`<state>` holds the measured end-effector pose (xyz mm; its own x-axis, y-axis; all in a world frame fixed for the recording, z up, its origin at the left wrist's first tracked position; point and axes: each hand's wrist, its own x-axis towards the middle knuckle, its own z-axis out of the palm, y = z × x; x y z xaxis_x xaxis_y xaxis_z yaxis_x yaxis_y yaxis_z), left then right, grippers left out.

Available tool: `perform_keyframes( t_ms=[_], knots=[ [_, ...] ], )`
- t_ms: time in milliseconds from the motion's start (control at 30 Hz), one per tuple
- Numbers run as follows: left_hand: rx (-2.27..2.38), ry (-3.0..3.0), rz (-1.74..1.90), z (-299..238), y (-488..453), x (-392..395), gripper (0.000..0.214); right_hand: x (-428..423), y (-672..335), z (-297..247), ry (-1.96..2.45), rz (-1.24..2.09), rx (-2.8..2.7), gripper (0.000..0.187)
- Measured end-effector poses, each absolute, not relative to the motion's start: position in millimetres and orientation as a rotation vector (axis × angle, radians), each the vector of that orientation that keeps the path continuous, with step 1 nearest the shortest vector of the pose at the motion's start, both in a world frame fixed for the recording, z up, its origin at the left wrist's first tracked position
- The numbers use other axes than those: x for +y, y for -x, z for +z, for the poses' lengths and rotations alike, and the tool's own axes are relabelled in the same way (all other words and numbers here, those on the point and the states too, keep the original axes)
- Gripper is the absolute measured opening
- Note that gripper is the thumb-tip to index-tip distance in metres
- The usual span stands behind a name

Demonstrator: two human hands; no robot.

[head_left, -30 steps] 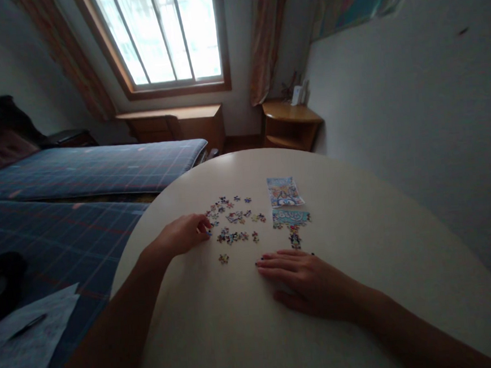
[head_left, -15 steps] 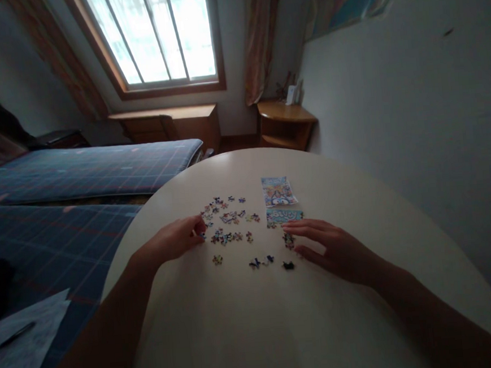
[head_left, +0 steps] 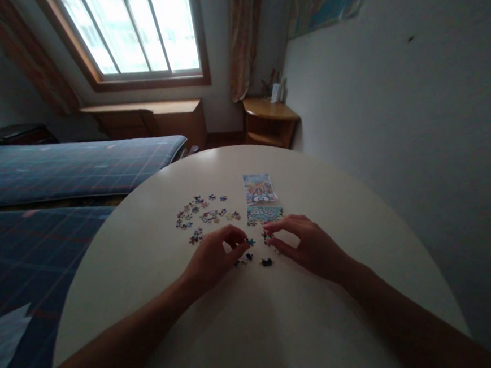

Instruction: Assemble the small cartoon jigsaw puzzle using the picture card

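My left hand (head_left: 215, 254) pinches a small blue jigsaw piece (head_left: 250, 242) between thumb and forefinger, just left of the other hand. My right hand (head_left: 310, 244) has its thumb and forefinger around another jigsaw piece (head_left: 267, 238) at the table surface, below a joined blue puzzle section (head_left: 265, 214). Directly behind that section lies a printed picture sheet (head_left: 259, 188) with a cartoon face. A dark jigsaw piece (head_left: 267, 261) sits in front of my fingers. More loose pieces (head_left: 209, 216) are scattered to the left, some partly hidden by my left hand.
Everything lies on a round cream table (head_left: 256, 325). A bed with a blue plaid cover (head_left: 78, 169) stands to the left, with paper (head_left: 7, 344) on it. Beyond the table are a wooden desk (head_left: 175, 107) and a corner shelf (head_left: 269, 111); a wall runs along the right.
My left hand has moved right from the loose pieces, bringing a blue jigsaw piece beside my right hand. My right thumb and forefinger stay near the joined section. The view has shifted right.
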<state>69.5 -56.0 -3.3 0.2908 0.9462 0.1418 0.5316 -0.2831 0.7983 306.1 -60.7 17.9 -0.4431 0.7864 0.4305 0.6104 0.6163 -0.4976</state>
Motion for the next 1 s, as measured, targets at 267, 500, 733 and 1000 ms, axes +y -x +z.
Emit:
perform_keyframes(
  t_ms=[267,500,733,1000],
  knots=[
    [1.256,-2.025,0.891,-2,-82,-66,0.004,-64,-299,19,1.049,0.629,-2.149,0.009],
    [1.183,-2.339,0.836,-7,-75,-64,0.007,-60,-306,17,1.134,0.780,-2.096,0.011],
    [0.631,-2.893,0.529,-1,-67,-64,0.025,-54,-314,10,1.205,0.759,-2.146,0.014],
    [0.500,-2.920,0.442,5,-68,-72,0.026,-56,-317,12,1.225,0.729,-2.263,0.013]
  ],
)
